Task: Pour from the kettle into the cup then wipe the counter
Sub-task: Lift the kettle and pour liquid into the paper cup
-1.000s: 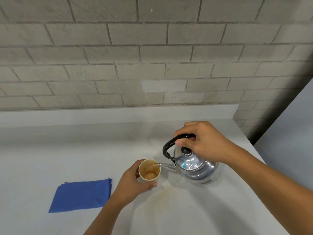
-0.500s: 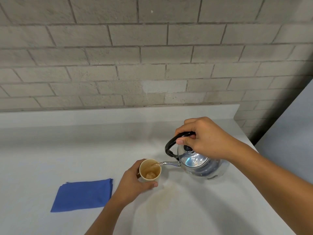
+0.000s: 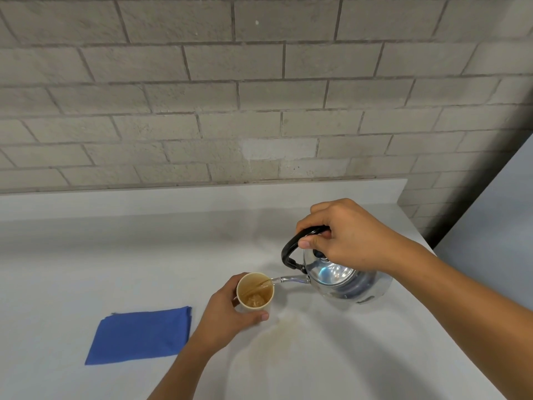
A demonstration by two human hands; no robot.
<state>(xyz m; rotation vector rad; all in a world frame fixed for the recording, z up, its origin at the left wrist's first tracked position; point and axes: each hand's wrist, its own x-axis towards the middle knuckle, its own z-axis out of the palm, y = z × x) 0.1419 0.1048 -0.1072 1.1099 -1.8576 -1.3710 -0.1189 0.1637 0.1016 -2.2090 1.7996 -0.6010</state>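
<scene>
Our right fingers (image 3: pixel 313 243) are curled tight around the black handle (image 3: pixel 291 249) of the kettle (image 3: pixel 343 280), with the thumb pressed along the handle's front; the right hand (image 3: pixel 350 238) holds the kettle tipped toward the left, clear of the tabletop (image 3: pixel 115 255) as far as we can judge, though its underside is partly hidden by our wrist. The left fingers (image 3: pixel 259 315) wrap loosely around the cup (image 3: pixel 255 290), thumb on its near side, and the left hand (image 3: pixel 227 313) steadies it where it stands upright on the tabletop.

The kettle sits toward the right edge of the tabletop, about midway between the back edge and the near edge. Its thin spout (image 3: pixel 291 280) points left and reaches the cup's right rim. A pale brown stream (image 3: pixel 265 284) runs from the spout tip into the cup, and brown liquid shows at the bottom inside.

The cup stands just left of the kettle, near the middle of the tabletop. Just in front of it and to the right, a faint brownish stain (image 3: pixel 277 339) spreads toward the near edge.

A folded blue cloth (image 3: pixel 141 334) lies flat to the left of our left hand, apart from the cup, closer to the near edge. A grey brick wall (image 3: pixel 230 96) rises behind the back edge.
</scene>
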